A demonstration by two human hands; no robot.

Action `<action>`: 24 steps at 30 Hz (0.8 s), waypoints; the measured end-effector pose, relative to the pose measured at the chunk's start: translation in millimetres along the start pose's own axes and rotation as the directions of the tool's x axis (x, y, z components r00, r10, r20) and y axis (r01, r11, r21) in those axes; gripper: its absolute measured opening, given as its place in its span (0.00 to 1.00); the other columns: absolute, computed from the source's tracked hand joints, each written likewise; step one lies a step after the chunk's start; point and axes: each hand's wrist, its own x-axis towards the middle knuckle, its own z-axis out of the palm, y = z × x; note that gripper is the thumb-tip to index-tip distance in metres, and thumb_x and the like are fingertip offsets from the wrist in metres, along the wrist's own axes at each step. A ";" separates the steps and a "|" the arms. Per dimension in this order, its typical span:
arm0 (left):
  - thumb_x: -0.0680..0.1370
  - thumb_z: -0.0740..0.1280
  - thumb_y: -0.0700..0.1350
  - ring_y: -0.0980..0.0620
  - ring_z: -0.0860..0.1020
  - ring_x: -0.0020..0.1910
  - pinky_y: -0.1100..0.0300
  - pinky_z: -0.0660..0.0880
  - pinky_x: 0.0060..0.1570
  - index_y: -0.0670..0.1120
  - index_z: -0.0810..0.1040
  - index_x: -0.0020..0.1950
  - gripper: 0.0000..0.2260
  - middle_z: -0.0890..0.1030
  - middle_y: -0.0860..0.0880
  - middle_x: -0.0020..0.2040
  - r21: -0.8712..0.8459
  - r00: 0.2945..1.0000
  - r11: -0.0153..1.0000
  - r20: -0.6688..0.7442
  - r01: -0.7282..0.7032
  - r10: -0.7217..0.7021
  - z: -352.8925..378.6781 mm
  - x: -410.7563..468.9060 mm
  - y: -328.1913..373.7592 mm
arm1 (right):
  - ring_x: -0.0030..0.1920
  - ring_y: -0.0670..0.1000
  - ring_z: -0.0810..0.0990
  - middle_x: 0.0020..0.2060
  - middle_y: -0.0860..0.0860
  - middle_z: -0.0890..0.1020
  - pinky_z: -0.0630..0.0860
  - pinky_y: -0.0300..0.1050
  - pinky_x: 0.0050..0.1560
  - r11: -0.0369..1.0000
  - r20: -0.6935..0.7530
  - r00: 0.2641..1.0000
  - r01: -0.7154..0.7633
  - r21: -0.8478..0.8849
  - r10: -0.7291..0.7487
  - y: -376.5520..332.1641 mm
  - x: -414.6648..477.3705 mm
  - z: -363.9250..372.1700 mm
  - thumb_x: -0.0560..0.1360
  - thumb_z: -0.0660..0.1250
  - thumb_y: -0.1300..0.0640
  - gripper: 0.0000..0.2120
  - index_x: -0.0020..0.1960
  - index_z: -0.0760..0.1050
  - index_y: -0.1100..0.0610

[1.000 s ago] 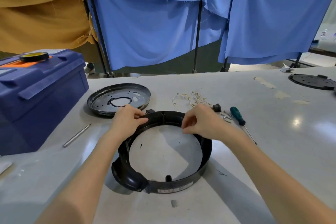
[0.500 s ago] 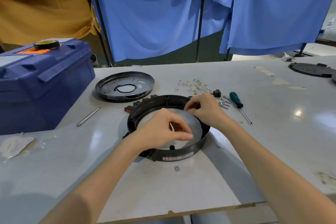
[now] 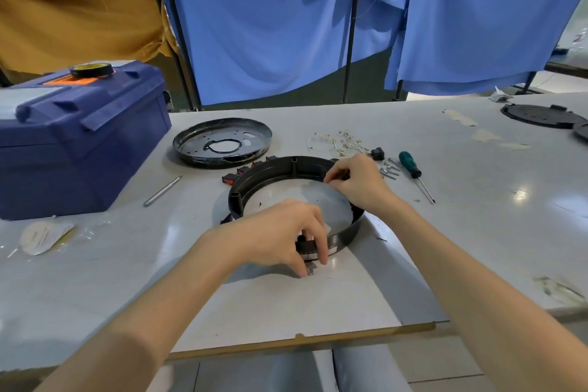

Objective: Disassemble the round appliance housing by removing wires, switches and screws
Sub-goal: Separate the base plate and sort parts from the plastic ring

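The black ring-shaped housing (image 3: 270, 173) lies flat on the white table (image 3: 461, 232). My right hand (image 3: 354, 183) grips its far right rim with curled fingers. My left hand (image 3: 286, 232) reaches over the near wall, and its thumb and fingertips close round a small metal piece (image 3: 311, 270) lying on the table just in front of the housing. Beside the far left rim sit red rocker switches (image 3: 245, 170). Behind the housing lie a bundle of pale wires (image 3: 343, 140), a small black switch (image 3: 377, 153) and a few loose screws (image 3: 389, 169).
A green-handled screwdriver (image 3: 410, 165) lies right of the screws. A round metal base plate (image 3: 222, 143) and a thin metal rod (image 3: 162, 191) lie at the left. A blue toolbox (image 3: 73, 137) stands far left, a black disc (image 3: 541, 116) far right. The table's front edge (image 3: 302, 340) is near.
My left hand left the housing's far rim, crossed over the ring toward me and came down on the small metal piece. My right hand stayed on the far right rim.
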 end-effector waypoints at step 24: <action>0.69 0.76 0.41 0.62 0.75 0.54 0.66 0.67 0.51 0.53 0.83 0.37 0.08 0.78 0.59 0.54 -0.441 0.955 0.895 -0.288 -0.074 -0.064 -8.2 13.6 5.1 | 0.33 0.39 0.80 0.33 0.47 0.84 0.74 0.29 0.36 0.935 -0.008 1.000 -0.010 0.353 0.014 1.1 7.7 -16.4 0.70 0.73 0.63 0.03 0.41 0.84 0.57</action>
